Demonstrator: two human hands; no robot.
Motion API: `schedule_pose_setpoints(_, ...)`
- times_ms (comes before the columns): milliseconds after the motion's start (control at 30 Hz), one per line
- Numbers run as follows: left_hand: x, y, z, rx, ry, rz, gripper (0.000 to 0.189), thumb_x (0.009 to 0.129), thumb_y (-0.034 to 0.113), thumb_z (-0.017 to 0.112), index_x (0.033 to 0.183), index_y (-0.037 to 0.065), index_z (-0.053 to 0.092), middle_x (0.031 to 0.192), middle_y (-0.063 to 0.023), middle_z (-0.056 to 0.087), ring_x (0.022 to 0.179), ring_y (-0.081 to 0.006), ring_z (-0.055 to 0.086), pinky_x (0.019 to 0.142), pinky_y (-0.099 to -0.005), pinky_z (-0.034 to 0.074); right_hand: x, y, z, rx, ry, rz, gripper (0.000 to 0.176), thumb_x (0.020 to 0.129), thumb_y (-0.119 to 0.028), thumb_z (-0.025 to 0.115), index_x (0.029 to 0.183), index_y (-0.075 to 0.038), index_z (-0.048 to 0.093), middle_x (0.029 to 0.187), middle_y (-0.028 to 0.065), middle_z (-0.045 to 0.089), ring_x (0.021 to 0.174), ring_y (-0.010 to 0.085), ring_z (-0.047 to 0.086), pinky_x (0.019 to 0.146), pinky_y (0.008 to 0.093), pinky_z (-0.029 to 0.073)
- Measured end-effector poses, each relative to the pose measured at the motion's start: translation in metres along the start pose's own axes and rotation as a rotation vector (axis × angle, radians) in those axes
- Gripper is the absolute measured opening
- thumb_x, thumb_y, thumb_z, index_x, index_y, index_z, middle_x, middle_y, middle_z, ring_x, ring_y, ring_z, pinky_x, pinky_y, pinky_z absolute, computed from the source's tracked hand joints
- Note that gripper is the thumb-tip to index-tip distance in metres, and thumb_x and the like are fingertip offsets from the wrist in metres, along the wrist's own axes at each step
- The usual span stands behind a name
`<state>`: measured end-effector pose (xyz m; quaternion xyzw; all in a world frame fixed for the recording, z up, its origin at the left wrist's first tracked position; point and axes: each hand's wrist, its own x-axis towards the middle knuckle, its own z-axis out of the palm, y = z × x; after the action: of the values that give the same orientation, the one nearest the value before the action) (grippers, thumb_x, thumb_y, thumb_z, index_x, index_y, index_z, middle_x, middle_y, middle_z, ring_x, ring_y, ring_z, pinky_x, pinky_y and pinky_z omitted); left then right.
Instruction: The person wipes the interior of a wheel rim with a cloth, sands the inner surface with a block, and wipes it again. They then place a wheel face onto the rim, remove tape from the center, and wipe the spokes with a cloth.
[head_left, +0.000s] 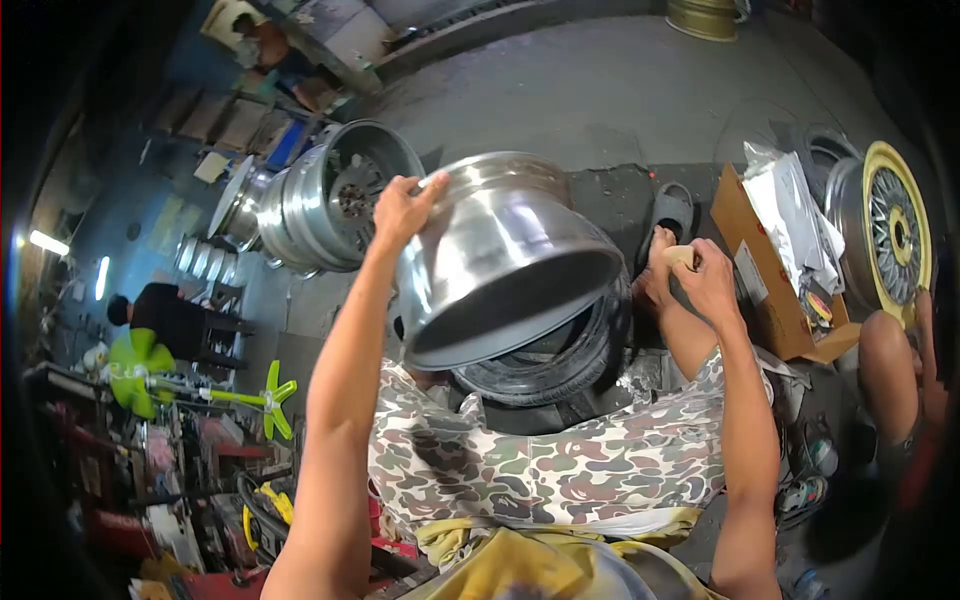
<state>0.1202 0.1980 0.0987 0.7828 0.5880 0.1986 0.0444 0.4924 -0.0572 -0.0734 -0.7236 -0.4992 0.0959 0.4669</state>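
Observation:
A polished silver wheel rim (500, 235) sits tilted in front of me, its dark open side facing me. My left hand (405, 210) is closed on the upper left edge of this rim. Under it lies a black tire (560, 375), partly covered by the rim. To the right, above my leg and near my bare foot, my right hand (708, 280) pinches a small tan piece (682, 256), like a folded pad or sheet. That hand is apart from the rim.
More silver rims (310, 200) stand at the left. A cardboard box (765, 265) with white papers and a gold-edged wheel (895, 235) are on the right, beside another person's knee (885, 365). A green fan (140, 372) stands left. Other people are farther back.

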Motion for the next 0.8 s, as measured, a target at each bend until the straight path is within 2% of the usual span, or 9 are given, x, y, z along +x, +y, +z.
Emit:
schedule_pose_setpoints(100, 0.045, -0.030, 0.023, -0.023, -0.078, -0.046, 0.078, 0.082, 0.079, 0.065, 0.107, 0.006, 0.080, 0.097, -0.0222, 0.075, 0.097, -0.0389, 0.072, 0.087, -0.0460, 0.054, -0.003, -0.003, -0.006, -0.028, 0.003, -0.009, 0.027, 0.083, -0.015, 0.073, 0.082, 0.005, 0.054, 0.080, 0.0184, 0.059, 0.071, 0.0316, 0.060, 0.067, 0.0425, 0.047)
schedule_pose_setpoints(233, 0.060, -0.029, 0.008, 0.018, -0.218, -0.059, 0.082, 0.080, 0.082, 0.064, 0.098, 0.004, 0.081, 0.093, -0.0211, 0.076, 0.094, -0.0358, 0.074, 0.085, -0.0442, 0.054, 0.000, -0.020, 0.004, 0.034, -0.157, 0.124, 0.026, 0.087, -0.012, 0.072, 0.087, 0.005, 0.052, 0.069, 0.0187, 0.053, 0.062, 0.0293, 0.056, 0.062, 0.0419, 0.045)
schedule_pose_setpoints(333, 0.065, -0.025, 0.016, 0.070, -0.116, -0.095, 0.078, 0.081, 0.082, 0.064, 0.093, 0.008, 0.082, 0.093, -0.0209, 0.076, 0.095, -0.0365, 0.074, 0.085, -0.0456, 0.055, 0.002, -0.023, 0.028, -0.095, -0.339, 0.090, 0.018, 0.088, -0.011, 0.069, 0.094, 0.004, 0.059, 0.085, 0.0274, 0.064, 0.081, 0.0483, 0.064, 0.070, 0.0476, 0.050)
schedule_pose_setpoints(367, 0.065, -0.025, 0.026, 0.115, -0.022, -0.072, 0.076, 0.081, 0.081, 0.064, 0.091, 0.009, 0.082, 0.091, -0.0209, 0.076, 0.095, -0.0368, 0.074, 0.085, -0.0463, 0.055, 0.004, -0.035, 0.037, -0.078, -0.353, 0.066, 0.018, 0.088, -0.011, 0.069, 0.094, 0.004, 0.059, 0.085, 0.0274, 0.064, 0.081, 0.0483, 0.064, 0.070, 0.0476, 0.050)
schedule_pose_setpoints(433, 0.056, 0.002, 0.019, 0.133, -0.112, -0.128, 0.082, 0.080, 0.085, 0.060, 0.108, 0.012, 0.081, 0.101, -0.0197, 0.077, 0.102, -0.0377, 0.073, 0.088, -0.0476, 0.056, 0.000, -0.051, 0.044, 0.037, -0.574, 0.245, 0.017, 0.088, -0.010, 0.068, 0.097, 0.002, 0.060, 0.089, 0.0275, 0.066, 0.087, 0.0506, 0.064, 0.072, 0.0505, 0.051)
schedule_pose_setpoints(567, 0.069, -0.037, 0.061, 0.086, -0.048, -0.093, 0.079, 0.081, 0.084, 0.059, 0.105, 0.012, 0.081, 0.102, -0.0233, 0.075, 0.103, -0.0411, 0.072, 0.090, -0.0506, 0.055, -0.023, -0.032, 0.068, -0.138, -0.615, -0.002, 0.021, 0.085, -0.009, 0.069, 0.102, 0.001, 0.063, 0.099, 0.0303, 0.066, 0.097, 0.0536, 0.062, 0.083, 0.0557, 0.051)
schedule_pose_setpoints(600, 0.074, -0.047, 0.066, 0.037, 0.005, -0.071, 0.075, 0.083, 0.080, 0.061, 0.106, 0.011, 0.081, 0.103, -0.0248, 0.075, 0.104, -0.0411, 0.072, 0.091, -0.0507, 0.054, -0.024, -0.034, 0.071, -0.100, -0.590, -0.136, 0.023, 0.085, -0.009, 0.069, 0.103, 0.003, 0.061, 0.101, 0.0332, 0.064, 0.099, 0.0531, 0.062, 0.087, 0.0551, 0.050)
schedule_pose_setpoints(767, 0.074, -0.066, 0.039, -0.191, 0.124, 0.229, 0.049, 0.098, 0.048, 0.064, 0.114, 0.003, 0.076, 0.107, -0.0225, 0.070, 0.104, -0.0359, 0.066, 0.091, -0.0470, 0.053, -0.062, -0.015, 0.115, 0.218, -0.743, 0.076, 0.026, 0.090, -0.013, 0.067, 0.111, 0.001, 0.068, 0.096, 0.0270, 0.069, 0.092, 0.0465, 0.068, 0.081, 0.0499, 0.053)
schedule_pose_setpoints(800, 0.058, -0.059, 0.021, -0.216, 0.168, 0.325, 0.047, 0.101, 0.044, 0.062, 0.115, 0.002, 0.075, 0.109, -0.0205, 0.068, 0.103, -0.0335, 0.065, 0.091, -0.0449, 0.053, -0.063, -0.032, 0.112, 0.181, -0.755, 0.001, 0.024, 0.091, -0.013, 0.067, 0.111, 0.000, 0.069, 0.093, 0.0253, 0.070, 0.089, 0.0447, 0.069, 0.079, 0.0492, 0.053)
